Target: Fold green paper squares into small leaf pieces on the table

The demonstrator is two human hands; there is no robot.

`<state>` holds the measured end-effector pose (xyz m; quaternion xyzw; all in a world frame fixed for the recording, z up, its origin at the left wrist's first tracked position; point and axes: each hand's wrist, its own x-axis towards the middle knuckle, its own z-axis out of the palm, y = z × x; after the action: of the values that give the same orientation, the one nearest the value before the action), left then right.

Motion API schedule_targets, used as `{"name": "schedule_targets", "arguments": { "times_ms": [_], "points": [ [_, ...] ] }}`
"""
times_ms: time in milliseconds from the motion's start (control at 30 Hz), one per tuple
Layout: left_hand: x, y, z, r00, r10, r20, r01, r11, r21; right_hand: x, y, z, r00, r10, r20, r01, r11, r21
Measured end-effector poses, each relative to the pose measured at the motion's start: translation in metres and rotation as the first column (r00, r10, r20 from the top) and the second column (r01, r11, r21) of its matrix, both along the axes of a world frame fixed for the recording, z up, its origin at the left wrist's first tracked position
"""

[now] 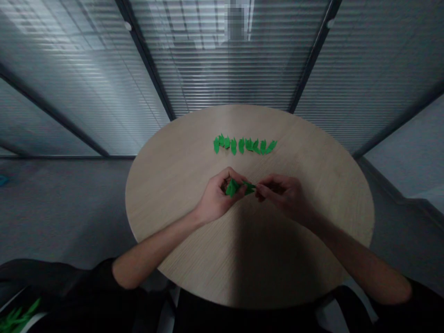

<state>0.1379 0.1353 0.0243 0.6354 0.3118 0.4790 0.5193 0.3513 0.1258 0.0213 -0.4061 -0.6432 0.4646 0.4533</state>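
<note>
A green folded paper piece (236, 188) is held pinched between left hand (217, 196) and right hand (282, 196); a row of green pieces (244, 145) is laid at 12 o'clock. A steady grip is called for.

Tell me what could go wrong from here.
The small green folded-paper piece pinched between the left hand and right hand looks thin and could tear or slip. The row of green paper leaf shapes on the round light-wood table lies just ahead of the hands, so a stray knuckle might knock it askew.
</note>
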Motion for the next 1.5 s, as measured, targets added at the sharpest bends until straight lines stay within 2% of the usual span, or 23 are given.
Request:
{"name": "schedule_targets", "arguments": {
  "times_ms": [433, 600, 800, 1000, 1133, 1267, 1400, 1500],
  "points": [
    [-0.0008, -0.0001, 0.0002, 0.999, -0.003, -0.037, 0.004, 1.000, 0.026, 0.0000, -0.0001, -0.0006, 0.997, 0.049, 0.055, -0.049, 0.999, -0.009],
    [0.0000, -0.0009, 0.0004, 0.998, -0.050, -0.030, 0.050, 0.998, 0.027, -0.0026, -0.0020, 0.0024, 0.995, 0.030, 0.095, -0.031, 0.999, 0.017],
    [-0.0012, -0.0014, 0.0007, 0.997, -0.020, -0.073, 0.023, 0.999, 0.041, -0.0012, -0.0004, 0.0025, 0.996, 0.013, 0.090, -0.014, 1.000, 0.011],
    [-0.0015, -0.0012, -0.0012, 0.997, -0.039, -0.060, 0.041, 0.999, 0.036, 0.0023, 0.0001, 0.0003, 0.989, 0.061, 0.134, -0.067, 0.997, 0.036],
    [-0.0022, -0.0007, -0.0037, 0.994, -0.055, -0.091, 0.063, 0.994, 0.084, -0.0004, -0.0004, 0.0005, 0.988, 0.061, 0.144, -0.063, 0.998, 0.012],
    [-0.0032, -0.0013, -0.0031, 0.988, -0.067, -0.137, 0.087, 0.985, 0.147, -0.0027, 0.0012, 0.0003, 0.996, 0.027, 0.085, -0.028, 1.000, 0.009],
    [-0.0059, -0.0011, -0.0023, 0.980, 0.006, -0.199, 0.043, 0.970, 0.239, -0.0023, 0.0027, 0.0010, 1.000, -0.003, 0.015, 0.002, 0.999, 0.032],
    [-0.0083, 0.0002, -0.0040, 0.984, 0.012, -0.178, 0.035, 0.965, 0.259, -0.0016, 0.0035, 0.0006, 1.000, 0.010, -0.006, -0.010, 1.000, 0.014]
  ]
}}
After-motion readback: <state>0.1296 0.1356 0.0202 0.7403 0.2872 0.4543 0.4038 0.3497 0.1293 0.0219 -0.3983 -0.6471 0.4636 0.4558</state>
